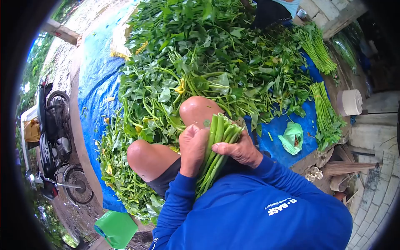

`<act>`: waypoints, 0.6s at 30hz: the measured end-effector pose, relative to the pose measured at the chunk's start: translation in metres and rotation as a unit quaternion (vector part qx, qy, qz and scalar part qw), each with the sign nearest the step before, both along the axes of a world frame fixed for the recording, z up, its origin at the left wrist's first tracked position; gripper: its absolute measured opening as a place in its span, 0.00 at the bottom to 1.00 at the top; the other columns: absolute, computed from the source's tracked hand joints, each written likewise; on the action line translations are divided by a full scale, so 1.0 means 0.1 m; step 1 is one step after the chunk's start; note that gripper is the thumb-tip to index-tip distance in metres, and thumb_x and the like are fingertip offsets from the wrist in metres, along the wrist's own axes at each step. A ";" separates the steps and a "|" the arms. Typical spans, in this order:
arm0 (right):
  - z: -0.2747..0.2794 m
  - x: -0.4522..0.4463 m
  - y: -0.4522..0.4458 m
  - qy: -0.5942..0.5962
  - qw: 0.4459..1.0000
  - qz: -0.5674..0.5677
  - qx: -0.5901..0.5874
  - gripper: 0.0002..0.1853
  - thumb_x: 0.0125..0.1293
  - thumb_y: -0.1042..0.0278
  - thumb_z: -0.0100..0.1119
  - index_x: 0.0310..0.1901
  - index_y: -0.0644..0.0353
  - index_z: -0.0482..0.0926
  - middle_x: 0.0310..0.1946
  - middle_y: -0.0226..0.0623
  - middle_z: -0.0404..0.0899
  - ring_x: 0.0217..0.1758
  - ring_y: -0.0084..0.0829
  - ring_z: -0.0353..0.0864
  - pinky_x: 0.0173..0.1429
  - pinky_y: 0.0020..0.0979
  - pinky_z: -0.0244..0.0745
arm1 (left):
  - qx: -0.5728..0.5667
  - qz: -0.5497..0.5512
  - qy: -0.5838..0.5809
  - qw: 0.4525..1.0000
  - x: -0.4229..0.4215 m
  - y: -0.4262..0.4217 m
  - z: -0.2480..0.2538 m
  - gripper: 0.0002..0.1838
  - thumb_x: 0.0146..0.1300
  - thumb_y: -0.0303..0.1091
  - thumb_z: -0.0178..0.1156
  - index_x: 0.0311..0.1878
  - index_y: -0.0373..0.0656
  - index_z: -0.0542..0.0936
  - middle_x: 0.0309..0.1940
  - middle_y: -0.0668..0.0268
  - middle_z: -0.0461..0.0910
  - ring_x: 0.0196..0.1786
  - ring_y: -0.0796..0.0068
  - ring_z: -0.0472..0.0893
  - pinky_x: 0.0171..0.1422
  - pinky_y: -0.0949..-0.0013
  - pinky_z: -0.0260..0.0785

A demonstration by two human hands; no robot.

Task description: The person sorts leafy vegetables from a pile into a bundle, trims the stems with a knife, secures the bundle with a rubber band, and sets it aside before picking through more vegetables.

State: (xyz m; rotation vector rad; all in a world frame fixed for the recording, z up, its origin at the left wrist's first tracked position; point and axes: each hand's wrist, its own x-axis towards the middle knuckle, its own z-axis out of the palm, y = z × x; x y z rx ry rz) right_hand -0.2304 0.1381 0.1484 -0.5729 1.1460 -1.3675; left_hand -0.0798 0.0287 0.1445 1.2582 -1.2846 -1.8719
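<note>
A bunch of thick green stems (pixel 217 143), which looks like water spinach, stands over my lap with its cut ends pointing up and away from me. My left hand (pixel 193 149) is closed at the left side of the bunch, its fingers curled and partly hidden. From the right, my right hand (pixel 241 151) wraps round the same stems, thumb lying across their front. The lower part of the bunch runs down against my blue shirt. Just past my knees spreads a large heap of loose leafy stems (pixel 166 79).
Under the heap lies a blue tarp (pixel 98 79). Tied-looking bundles of greens (pixel 325 110) lie at the right, near a light green plastic bag (pixel 291 137) and a white roll (pixel 350 103). A green container (pixel 116 228) is at lower left. Another person (pixel 273 12) sits at the top; a motorcycle (pixel 56 143) stands left.
</note>
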 end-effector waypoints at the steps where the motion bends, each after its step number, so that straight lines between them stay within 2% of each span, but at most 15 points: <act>1: 0.01 -0.04 0.02 -0.007 1.000 0.005 0.004 0.38 0.64 0.69 0.84 0.74 0.60 0.78 0.66 0.34 0.87 0.68 0.23 0.82 0.74 0.32 0.78 | -0.006 0.005 -0.026 1.000 -0.04 0.01 -0.01 0.20 0.75 0.32 0.69 0.27 0.50 0.70 0.25 0.80 0.72 0.28 0.91 0.65 0.30 0.75 0.58; 4: 0.13 -0.44 0.09 -0.025 0.982 0.187 0.021 0.40 0.63 0.67 0.86 0.76 0.61 0.77 0.67 0.33 0.87 0.69 0.24 0.82 0.76 0.33 0.76 | -0.021 0.005 -0.061 0.998 -0.05 0.01 -0.07 0.22 0.76 0.34 0.70 0.25 0.50 0.70 0.23 0.80 0.72 0.27 0.90 0.64 0.29 0.74 0.57; 5: 0.08 -0.59 0.13 0.026 0.967 0.250 0.041 0.41 0.63 0.65 0.86 0.76 0.61 0.77 0.68 0.33 0.86 0.70 0.25 0.81 0.79 0.34 0.73 | 0.003 0.001 -0.069 0.998 -0.07 0.01 -0.07 0.23 0.76 0.34 0.71 0.24 0.49 0.70 0.22 0.81 0.71 0.26 0.90 0.63 0.28 0.74 0.56; 6: 0.01 -0.71 0.21 0.064 0.959 0.262 0.081 0.32 0.61 0.70 0.86 0.67 0.60 0.85 0.59 0.31 0.90 0.66 0.23 0.82 0.73 0.32 0.77 | -0.001 -0.008 -0.057 0.998 -0.06 0.03 -0.12 0.23 0.76 0.34 0.71 0.25 0.49 0.70 0.22 0.81 0.70 0.26 0.90 0.63 0.28 0.74 0.56; 8: -0.46 -0.87 0.44 0.065 0.959 0.241 0.134 0.11 0.67 0.68 0.78 0.48 0.59 0.89 0.42 0.31 0.89 0.52 0.26 0.84 0.62 0.33 0.79 | 0.005 -0.028 -0.057 0.998 -0.05 0.03 -0.24 0.23 0.76 0.35 0.71 0.25 0.49 0.70 0.22 0.81 0.70 0.27 0.90 0.63 0.29 0.74 0.56; 9: -0.66 -0.86 0.49 -0.079 0.990 0.104 0.061 0.05 0.71 0.67 0.72 0.42 0.58 0.87 0.35 0.29 0.82 0.44 0.26 0.79 0.57 0.33 0.77 | -0.004 -0.045 -0.088 0.995 -0.07 0.03 -0.18 0.24 0.77 0.36 0.71 0.25 0.49 0.70 0.23 0.81 0.70 0.28 0.91 0.63 0.30 0.75 0.57; 10: -0.83 -0.76 0.55 -0.217 0.975 -0.043 -0.014 0.08 0.74 0.66 0.67 0.35 0.56 0.85 0.28 0.27 0.75 0.35 0.27 0.74 0.51 0.33 0.75 | 0.026 -0.049 -0.065 0.996 -0.08 0.04 -0.18 0.24 0.78 0.37 0.71 0.25 0.49 0.70 0.23 0.81 0.71 0.28 0.91 0.63 0.31 0.75 0.57; 11: -1.03 -0.72 0.55 -0.381 0.912 -0.129 -0.080 0.15 0.78 0.63 0.59 0.30 0.55 0.81 0.25 0.27 0.67 0.30 0.28 0.66 0.50 0.36 0.75 | 0.024 -0.060 -0.071 0.995 -0.09 0.05 -0.22 0.25 0.80 0.38 0.70 0.24 0.48 0.70 0.23 0.82 0.70 0.28 0.91 0.63 0.31 0.74 0.58; 12: -1.05 -0.66 0.55 -0.473 0.863 -0.146 -0.098 0.11 0.80 0.61 0.61 0.45 0.60 0.87 0.24 0.26 0.64 0.28 0.25 0.62 0.45 0.35 0.74 | 0.018 -0.068 -0.076 0.995 -0.12 0.05 -0.23 0.26 0.81 0.39 0.68 0.24 0.48 0.70 0.23 0.82 0.70 0.28 0.91 0.62 0.31 0.74 0.58; 13: -1.04 -0.60 0.62 -0.534 0.834 -0.105 -0.091 0.16 0.80 0.58 0.62 0.59 0.60 0.84 0.25 0.26 0.66 0.28 0.24 0.64 0.45 0.36 0.77 | 0.033 -0.061 -0.072 0.995 -0.15 0.08 -0.20 0.27 0.83 0.42 0.66 0.23 0.47 0.69 0.23 0.82 0.70 0.27 0.90 0.62 0.30 0.73 0.57; 14: -0.96 -0.59 0.62 -0.591 0.800 -0.060 -0.087 0.25 0.81 0.55 0.62 0.72 0.60 0.82 0.26 0.27 0.68 0.28 0.23 0.67 0.45 0.36 0.81 | 0.044 -0.053 -0.065 0.996 -0.23 0.09 -0.12 0.29 0.85 0.45 0.63 0.23 0.47 0.69 0.22 0.81 0.70 0.27 0.89 0.62 0.30 0.71 0.57; 17: -0.57 -0.74 0.49 -0.513 0.843 0.055 -0.149 0.39 0.82 0.54 0.63 0.88 0.56 0.63 0.30 0.26 0.76 0.28 0.22 0.76 0.46 0.37 0.87 | -0.024 -0.080 -0.087 0.993 -0.22 0.02 -0.09 0.34 0.87 0.56 0.53 0.20 0.51 0.65 0.19 0.81 0.64 0.23 0.87 0.58 0.27 0.69 0.49; 18: -0.38 -0.80 0.45 -0.460 0.867 0.073 -0.177 0.37 0.82 0.55 0.63 0.86 0.57 0.65 0.32 0.28 0.79 0.29 0.22 0.78 0.48 0.38 0.88 | -0.063 -0.096 -0.100 0.988 -0.19 0.00 -0.09 0.36 0.88 0.60 0.49 0.19 0.54 0.63 0.17 0.81 0.61 0.21 0.86 0.56 0.26 0.68 0.45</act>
